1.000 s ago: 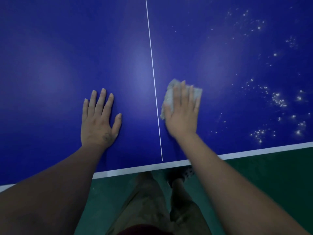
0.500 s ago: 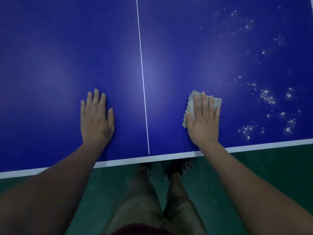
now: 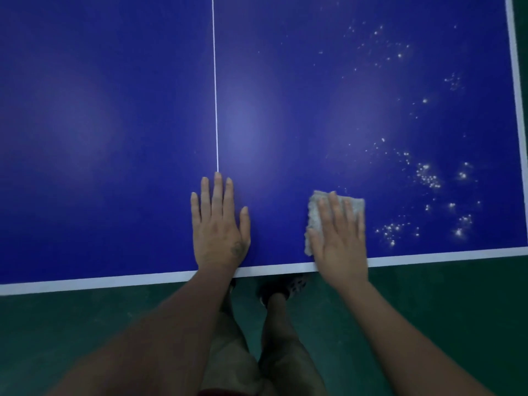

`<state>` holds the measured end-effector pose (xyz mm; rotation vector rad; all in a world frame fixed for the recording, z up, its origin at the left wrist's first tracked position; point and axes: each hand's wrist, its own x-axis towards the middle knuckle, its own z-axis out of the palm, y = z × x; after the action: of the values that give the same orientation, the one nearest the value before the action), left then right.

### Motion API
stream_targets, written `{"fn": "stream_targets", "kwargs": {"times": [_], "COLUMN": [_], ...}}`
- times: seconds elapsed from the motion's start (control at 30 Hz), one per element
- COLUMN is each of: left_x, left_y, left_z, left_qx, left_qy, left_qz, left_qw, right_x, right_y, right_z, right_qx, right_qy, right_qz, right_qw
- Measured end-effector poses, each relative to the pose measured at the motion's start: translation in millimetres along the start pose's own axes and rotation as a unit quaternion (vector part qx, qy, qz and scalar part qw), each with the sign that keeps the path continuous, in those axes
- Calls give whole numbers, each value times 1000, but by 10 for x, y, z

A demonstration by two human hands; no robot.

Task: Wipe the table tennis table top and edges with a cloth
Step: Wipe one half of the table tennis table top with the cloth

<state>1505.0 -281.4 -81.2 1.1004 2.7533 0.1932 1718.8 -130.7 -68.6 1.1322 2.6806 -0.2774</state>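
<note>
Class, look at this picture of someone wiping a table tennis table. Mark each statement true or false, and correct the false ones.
1. The right hand lies flat on the cloth. True.
2. The left hand holds a second cloth. False: it rests bare and flat on the table.
3. Bright specks dot the table to the right of the cloth. True.
4. The cloth lies to the left of the white centre line. False: it lies to the right of that line, near the table's front edge.
</note>
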Motion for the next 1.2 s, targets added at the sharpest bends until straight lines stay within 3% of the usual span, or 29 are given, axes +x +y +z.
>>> {"fn": "stream_targets", "kwargs": {"times": [0.17, 0.33, 0.47, 0.53, 0.63, 0.73, 0.83, 0.93, 1.03, 1.1, 1.2], "left_x": [7, 9, -2, 3, 9, 10, 15, 14, 11, 12, 10], "left_y": [18, 22, 24, 27, 34, 39, 43, 49, 44, 48, 54], "left_z": [22, 35, 37, 40, 38, 34, 27, 26, 20, 16, 16], "left_qx": [-5, -11, -5, -3, -2, -6, -7, -10, -12, -9, -9], "left_qy": [5, 20, 17, 14, 10, 9, 13, 21, 25, 24, 25], "left_qz": [-9, -11, -12, -14, -17, -16, -16, -14, -13, -15, -18], "left_qw": [1000, 1000, 1000, 1000, 1000, 1000, 1000, 1000, 1000, 1000, 999], "right_x": [137, 550, 1162, 1499, 1867, 1933, 1697, 1243, 1030, 1186, 1552], "right_y": [-49, -536, -337, -72, 263, 197, -217, -538, -372, -55, 476], "right_z": [-63, -74, -181, -277, -438, -476, -387, -255, -195, -239, -412], "right_qx": [10, -6, -9, -11, 22, 54, 48, 20, -2, -8, 11], "right_qy": [-6, 16, 36, 49, 52, 61, 67, 50, 36, 53, 56], "right_qz": [74, -96, -188, -146, -1, 99, 67, -77, -192, -187, -38], "right_qw": [997, 995, 982, 988, 998, 992, 994, 996, 981, 981, 998]}}
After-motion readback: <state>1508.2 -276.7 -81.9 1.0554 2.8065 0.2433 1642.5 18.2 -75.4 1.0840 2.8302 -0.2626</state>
